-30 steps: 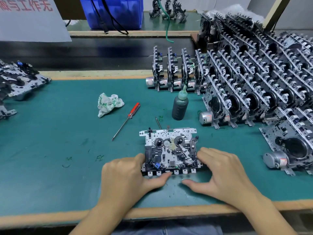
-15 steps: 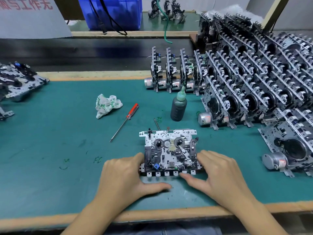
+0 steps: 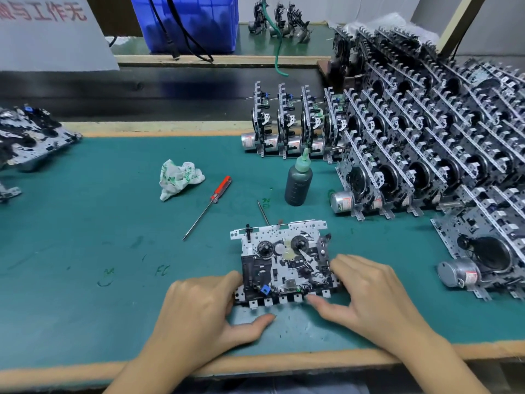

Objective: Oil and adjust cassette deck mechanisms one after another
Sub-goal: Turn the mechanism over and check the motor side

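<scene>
One cassette deck mechanism (image 3: 284,257) lies flat on the green mat (image 3: 85,251) near the table's front edge, reels facing up. My left hand (image 3: 196,311) holds its left edge with curled fingers, while the thumb lies on the mat just below the front keys. My right hand (image 3: 369,291) holds the right edge, and its thumb touches the row of front keys. A dark oil bottle (image 3: 298,183) with a green nozzle stands upright behind the mechanism. A red-handled screwdriver (image 3: 210,206) lies to the mechanism's back left.
Many mechanisms are stacked in leaning rows (image 3: 426,155) along the right, with an upright row (image 3: 284,129) behind the bottle. Another pile (image 3: 28,135) sits at the far left. A crumpled rag (image 3: 180,179) and a thin metal pin (image 3: 262,211) lie on the mat. A blue crate (image 3: 187,21) stands at the back.
My right thumb has moved from the mat up onto the front keys. My left thumb has slid slightly away from the front edge. The mechanism has stayed in place.
</scene>
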The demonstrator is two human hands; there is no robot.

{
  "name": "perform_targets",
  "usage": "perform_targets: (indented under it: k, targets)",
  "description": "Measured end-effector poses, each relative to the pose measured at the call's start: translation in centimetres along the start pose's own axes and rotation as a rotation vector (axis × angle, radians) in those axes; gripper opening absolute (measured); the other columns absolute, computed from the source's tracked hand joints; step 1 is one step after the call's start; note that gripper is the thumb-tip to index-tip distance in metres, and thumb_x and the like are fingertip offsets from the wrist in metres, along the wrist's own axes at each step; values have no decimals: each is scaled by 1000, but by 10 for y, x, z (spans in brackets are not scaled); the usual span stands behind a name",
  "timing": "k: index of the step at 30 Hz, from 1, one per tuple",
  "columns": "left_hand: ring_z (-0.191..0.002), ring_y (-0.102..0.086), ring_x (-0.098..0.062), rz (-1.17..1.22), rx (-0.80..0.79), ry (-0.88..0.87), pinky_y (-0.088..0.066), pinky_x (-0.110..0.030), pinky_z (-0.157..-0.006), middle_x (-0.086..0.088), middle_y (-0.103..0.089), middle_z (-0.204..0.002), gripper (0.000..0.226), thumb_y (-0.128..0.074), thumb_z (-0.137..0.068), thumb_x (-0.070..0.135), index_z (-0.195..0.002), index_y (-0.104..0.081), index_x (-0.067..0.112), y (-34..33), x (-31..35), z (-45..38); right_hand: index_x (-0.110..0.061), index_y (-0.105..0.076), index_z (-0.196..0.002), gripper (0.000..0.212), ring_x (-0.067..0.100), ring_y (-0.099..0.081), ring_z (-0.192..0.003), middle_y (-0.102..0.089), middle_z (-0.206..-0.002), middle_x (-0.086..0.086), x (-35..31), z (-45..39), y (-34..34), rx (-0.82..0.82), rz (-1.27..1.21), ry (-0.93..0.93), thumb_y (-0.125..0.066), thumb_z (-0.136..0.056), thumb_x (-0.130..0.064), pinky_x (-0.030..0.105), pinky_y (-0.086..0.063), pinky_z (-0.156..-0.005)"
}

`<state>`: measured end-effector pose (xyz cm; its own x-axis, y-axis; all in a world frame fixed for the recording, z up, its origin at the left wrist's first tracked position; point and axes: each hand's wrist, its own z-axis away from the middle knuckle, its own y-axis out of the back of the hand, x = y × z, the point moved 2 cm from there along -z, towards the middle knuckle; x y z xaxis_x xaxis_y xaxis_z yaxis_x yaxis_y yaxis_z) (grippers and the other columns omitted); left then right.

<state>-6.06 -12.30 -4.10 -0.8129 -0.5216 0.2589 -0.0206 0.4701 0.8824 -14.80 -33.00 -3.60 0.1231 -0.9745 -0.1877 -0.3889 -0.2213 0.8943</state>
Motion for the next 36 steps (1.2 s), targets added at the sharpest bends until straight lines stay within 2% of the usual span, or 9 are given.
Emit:
perform_targets:
  k: [4,8,14,16,20,23,26,31,36]
  targets:
    - [-28,-37,-19,-55,28,61,-25,-19,-33,3,-35,-35,51,-52,-73,58,-49,-42,15,-1,0,-1,-15,-43,-58,50,9,-28,-51,-31,-58,-11,-1,1,0,-27,-30,10,-53,-72,-62,20,-19,-50]
    - [-28,-39,-18,-45,30,98,-28,-20,-33,3,-38,-35,50,-49,-72,58,-51,-44,14,-4,-1,-1,-18,-40,-57,50,8,-25,-51,-28,-57,-11,-1,2,0,-26,-30,6,-55,-68,-65,20,-17,-50]
    - [-30,-43,-17,-10,-19,107,-33,-26,-32,5,-38,-35,61,-49,-58,82,-58,-31,24,-2,1,-5,-19,-36,-55,46,9,-24,-47,-23,-55,-12,-2,0,-2,28,-33,-53,-53,-73,-57,20,-18,-45]
    - [-28,-42,-20,-13,26,169,-31,-25,-32,2,-36,-32,60,-50,-58,80,-56,-28,24,-2,3,-6,-21,-30,-59,46,8,-24,-48,-23,-56,-13,-2,-1,-2,14,-57,-44,-55,-72,-59,20,-18,-47]
    - [-27,-40,-22,1,66,251,-30,-25,-32,0,-34,-30,59,-51,-59,73,-45,-38,17,-5,3,-9,-23,-29,-61,50,8,-22,-52,-23,-59,-14,-4,0,-2,-4,-89,-11,-58,-67,-63,19,-15,-51]
    - [-29,-44,-22,47,41,169,-35,-24,-33,1,-38,-32,61,-52,-60,76,-48,-39,17,-4,-1,-9,-20,-34,-56,50,9,-23,-50,-23,-57,-12,-5,0,-3,21,-60,-22,-56,-71,-62,21,-19,-47]
    - [-31,-45,-18,93,-13,93,-40,-25,-33,4,-40,-35,68,-51,-57,81,-51,-42,15,-2,-4,-8,-21,-30,-59,48,9,-24,-47,-23,-56,-13,-5,-1,-3,38,-27,-37,-51,-76,-61,18,-20,-45]
    - [-30,-42,-18,104,-21,-18,-36,-22,-32,4,-38,-35,62,-56,-63,76,-51,-36,19,-2,-4,-5,-14,-42,-50,62,12,-33,-40,-35,-45,-7,-2,2,-5,17,-5,-110,-51,-69,-72,22,-31,-38]
    - [-31,-42,-15,58,-20,-16,-32,-18,-34,6,-38,-36,55,-52,-64,74,-63,-25,26,0,-2,-5,-16,-38,-52,58,13,-30,-43,-31,-49,-8,1,3,-5,11,-26,-70,-52,-71,-68,22,-29,-40]
